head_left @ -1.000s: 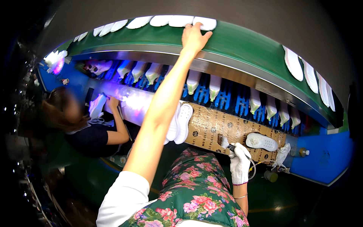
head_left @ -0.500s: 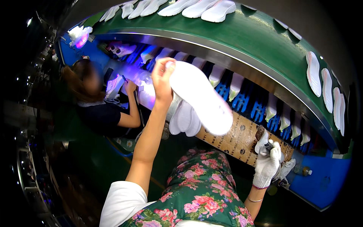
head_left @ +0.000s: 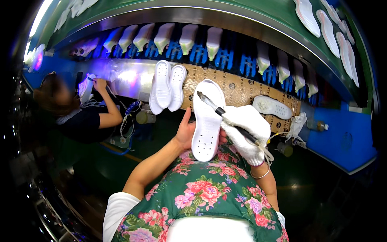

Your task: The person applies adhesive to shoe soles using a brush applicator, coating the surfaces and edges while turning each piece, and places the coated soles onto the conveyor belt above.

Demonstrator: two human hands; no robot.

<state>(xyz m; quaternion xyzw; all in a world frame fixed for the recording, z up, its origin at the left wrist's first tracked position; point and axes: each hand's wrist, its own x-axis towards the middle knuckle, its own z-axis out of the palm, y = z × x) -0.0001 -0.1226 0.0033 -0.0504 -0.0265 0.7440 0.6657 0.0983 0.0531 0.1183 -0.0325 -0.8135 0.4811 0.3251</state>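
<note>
My bare left hand [head_left: 186, 132] grips a white shoe sole [head_left: 206, 139] by its sides, thumb on the left edge and fingertips on the right. The sole lies tilted lengthwise before my apron, hollow side up, with small holes at its near end. In my right hand [head_left: 248, 131], wearing a white knitted glove, is a brush [head_left: 209, 101] with a black handle. Its dark bristles are over the far part of the sole; contact is hard to tell. A pale tube [head_left: 266, 151] trails from the handle's rear.
Several white soles [head_left: 163, 84] lean together left on the bench. Another sole [head_left: 272, 107] rests on the printed brown cardboard [head_left: 234, 82]. Behind it, pale shoe parts [head_left: 187, 38] line a rack with blue brackets [head_left: 223, 58]. Soles [head_left: 328, 32] lie on the green belt above. A co-worker [head_left: 76, 105] sits left.
My left hand has brought the sole down from its raised position to before my apron. My right hand has moved left with the brush, over the sole. The view has shifted.
</note>
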